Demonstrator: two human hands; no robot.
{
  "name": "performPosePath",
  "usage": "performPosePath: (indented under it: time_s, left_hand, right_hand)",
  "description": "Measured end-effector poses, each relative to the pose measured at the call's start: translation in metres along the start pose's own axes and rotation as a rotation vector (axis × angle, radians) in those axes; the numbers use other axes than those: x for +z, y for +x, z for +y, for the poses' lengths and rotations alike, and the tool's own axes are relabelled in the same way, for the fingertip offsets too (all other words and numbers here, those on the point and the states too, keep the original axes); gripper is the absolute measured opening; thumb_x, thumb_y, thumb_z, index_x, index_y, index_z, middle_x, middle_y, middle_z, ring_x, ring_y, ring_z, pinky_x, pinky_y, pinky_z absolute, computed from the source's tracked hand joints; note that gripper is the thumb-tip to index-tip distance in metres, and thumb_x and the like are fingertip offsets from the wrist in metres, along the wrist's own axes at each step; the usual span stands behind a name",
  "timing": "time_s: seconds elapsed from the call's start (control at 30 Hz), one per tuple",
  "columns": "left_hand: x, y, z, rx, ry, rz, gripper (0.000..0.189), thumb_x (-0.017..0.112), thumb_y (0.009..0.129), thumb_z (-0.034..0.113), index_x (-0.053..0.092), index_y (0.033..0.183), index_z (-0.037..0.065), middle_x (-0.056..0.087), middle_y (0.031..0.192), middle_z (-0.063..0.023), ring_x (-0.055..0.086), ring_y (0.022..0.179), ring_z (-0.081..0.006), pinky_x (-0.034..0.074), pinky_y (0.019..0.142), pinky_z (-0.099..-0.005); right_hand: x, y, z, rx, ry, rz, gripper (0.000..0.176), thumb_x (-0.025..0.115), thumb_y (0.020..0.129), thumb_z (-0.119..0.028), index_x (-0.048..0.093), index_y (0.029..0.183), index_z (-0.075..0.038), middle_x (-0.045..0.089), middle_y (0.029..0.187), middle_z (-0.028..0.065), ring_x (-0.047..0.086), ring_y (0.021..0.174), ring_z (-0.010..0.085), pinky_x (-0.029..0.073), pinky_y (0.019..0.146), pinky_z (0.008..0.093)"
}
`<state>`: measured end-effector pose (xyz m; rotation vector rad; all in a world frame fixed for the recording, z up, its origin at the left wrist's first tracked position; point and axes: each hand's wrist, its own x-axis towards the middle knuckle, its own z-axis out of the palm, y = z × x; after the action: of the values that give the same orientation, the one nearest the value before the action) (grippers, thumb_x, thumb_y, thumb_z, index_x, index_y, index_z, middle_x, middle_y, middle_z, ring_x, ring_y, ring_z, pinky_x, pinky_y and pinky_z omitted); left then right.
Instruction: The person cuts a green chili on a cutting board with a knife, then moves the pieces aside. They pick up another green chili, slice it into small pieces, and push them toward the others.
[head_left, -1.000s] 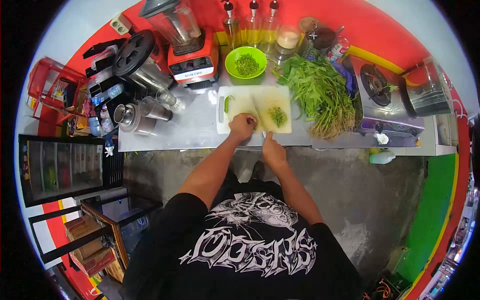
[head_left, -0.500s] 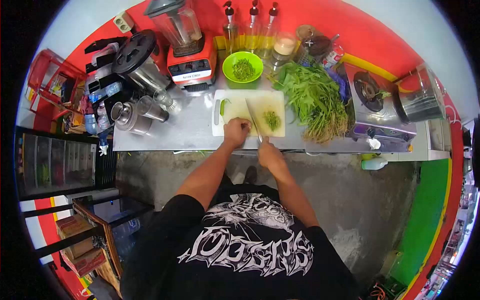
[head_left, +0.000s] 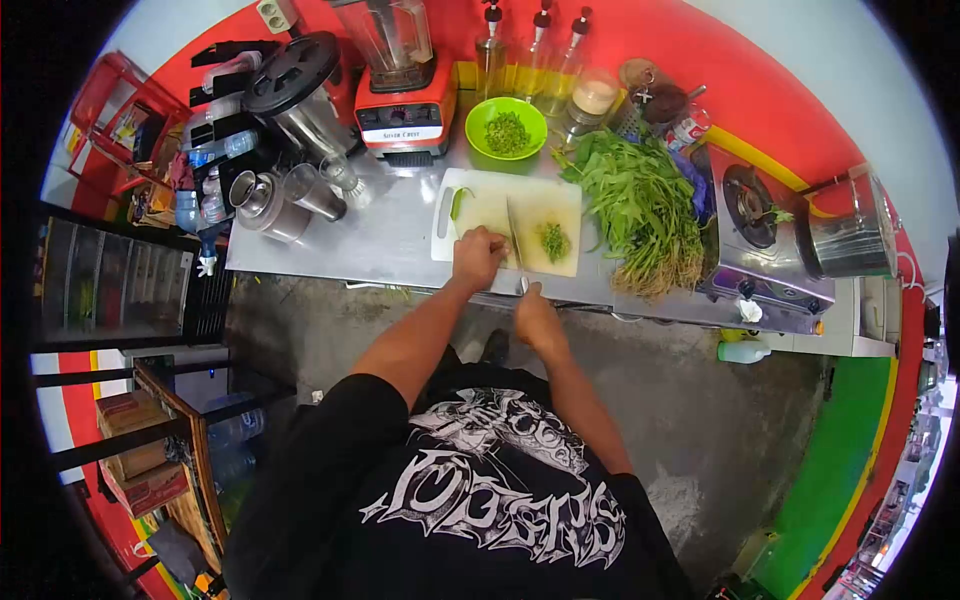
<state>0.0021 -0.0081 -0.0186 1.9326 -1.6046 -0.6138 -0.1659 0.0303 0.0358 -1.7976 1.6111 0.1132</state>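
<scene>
My right hand is closed round the handle of a kitchen knife, at the front edge of the white cutting board. The blade points away from me across the board. Just left of the blade, my left hand rests on the board with its fingers curled together; whatever they pinch is hidden. A whole green chili lies at the board's upper left. To the right of the blade sits a small pile of chopped green pieces. Behind the board, a lime-green bowl holds more chopped greens.
A large bunch of leafy greens with roots lies right of the board, beside a gas stove. A red blender, pump bottles and a jar stand behind. Metal shakers and glasses are at left.
The whole view has shifted slightly, so the counter appears a little further right. The knife blade stands a bit straighter away from me. Both hands remain at the board.
</scene>
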Motion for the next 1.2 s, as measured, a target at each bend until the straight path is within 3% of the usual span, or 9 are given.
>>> performPosePath:
  time_s: [0.2,0.27,0.4,0.47,0.5,0.7,0.77,1.0,1.2]
  left_hand:
    - [0.005,-0.003,-0.002,0.031,-0.022,0.058,0.013,0.077,0.082,0.021,0.078,0.094,0.016,0.065,0.097,-0.0107,0.061,0.1,-0.0331,0.046,0.084,-0.0494]
    - [0.002,-0.004,-0.002,0.091,-0.028,0.084,0.016,0.078,0.081,0.018,0.075,0.096,0.014,0.064,0.094,-0.0109,0.06,0.098,-0.0334,0.046,0.084,-0.0484]
    - [-0.001,-0.007,0.004,0.13,-0.105,0.165,0.02,0.079,0.08,0.016,0.07,0.097,0.01,0.065,0.091,-0.0109,0.06,0.095,-0.034,0.046,0.083,-0.0477]
    - [-0.004,-0.01,0.009,0.094,-0.128,0.191,0.03,0.081,0.075,0.006,0.067,0.102,0.007,0.066,0.086,-0.013,0.062,0.086,-0.035,0.05,0.076,-0.046]
    - [-0.003,-0.011,0.005,0.184,-0.098,0.21,0.024,0.08,0.076,0.006,0.067,0.096,0.007,0.065,0.086,-0.0126,0.061,0.083,-0.0352,0.049,0.074,-0.0455]
    - [0.003,-0.015,0.003,0.255,-0.063,0.253,0.012,0.075,0.081,0.007,0.07,0.091,0.01,0.064,0.088,-0.0082,0.059,0.089,-0.033,0.043,0.077,-0.0465]
    - [0.001,-0.017,0.006,0.251,-0.04,0.23,0.01,0.073,0.082,0.007,0.07,0.091,0.011,0.064,0.089,-0.0069,0.059,0.09,-0.032,0.041,0.077,-0.046]
    - [0.009,-0.019,-0.006,0.332,-0.03,0.247,0.012,0.071,0.085,0.008,0.072,0.096,0.012,0.064,0.091,-0.0045,0.057,0.091,-0.0289,0.038,0.079,-0.0432]
    - [0.003,-0.023,0.001,0.32,0.046,0.262,0.014,0.072,0.087,0.011,0.072,0.101,0.012,0.06,0.09,-0.0049,0.056,0.09,-0.027,0.038,0.079,-0.042]
  right_hand:
    - [-0.004,0.009,-0.008,0.06,0.06,0.013,0.033,0.046,0.096,-0.01,0.045,0.124,0.008,0.066,0.111,0.0363,0.066,0.106,0.0499,0.051,0.092,0.0564]
    - [-0.013,0.003,-0.006,0.019,0.052,0.012,0.039,0.043,0.097,-0.018,0.044,0.127,0.007,0.066,0.111,0.0365,0.064,0.108,0.0518,0.049,0.096,0.0577]
    - [-0.004,-0.005,-0.006,0.053,0.024,-0.008,0.035,0.047,0.096,-0.017,0.047,0.123,0.006,0.067,0.11,0.0353,0.066,0.105,0.0505,0.05,0.094,0.0575]
    - [-0.003,-0.007,-0.006,0.081,0.029,0.027,0.036,0.05,0.095,-0.019,0.049,0.121,0.006,0.068,0.108,0.0348,0.067,0.103,0.0494,0.051,0.091,0.0574]
    - [-0.006,-0.005,-0.005,0.049,0.004,0.044,0.036,0.052,0.094,-0.019,0.049,0.12,0.006,0.068,0.106,0.0341,0.068,0.101,0.0491,0.052,0.09,0.0574]
    - [-0.029,-0.025,-0.024,-0.02,-0.061,0.055,0.034,0.051,0.097,-0.022,0.049,0.117,0.006,0.071,0.101,0.0305,0.07,0.096,0.0461,0.055,0.087,0.0533]
    - [-0.027,-0.03,-0.028,-0.047,-0.033,0.128,0.037,0.049,0.102,-0.03,0.049,0.115,0.005,0.07,0.095,0.0314,0.069,0.094,0.0483,0.054,0.084,0.0572]
    - [0.011,-0.006,-0.007,-0.03,-0.03,0.081,0.035,0.046,0.104,-0.029,0.047,0.116,0.003,0.07,0.095,0.0309,0.069,0.094,0.047,0.053,0.084,0.0554]
    - [-0.022,0.0,-0.021,-0.027,-0.005,0.027,0.035,0.045,0.105,-0.028,0.049,0.117,0.004,0.07,0.099,0.0302,0.068,0.095,0.0489,0.052,0.086,0.0568]
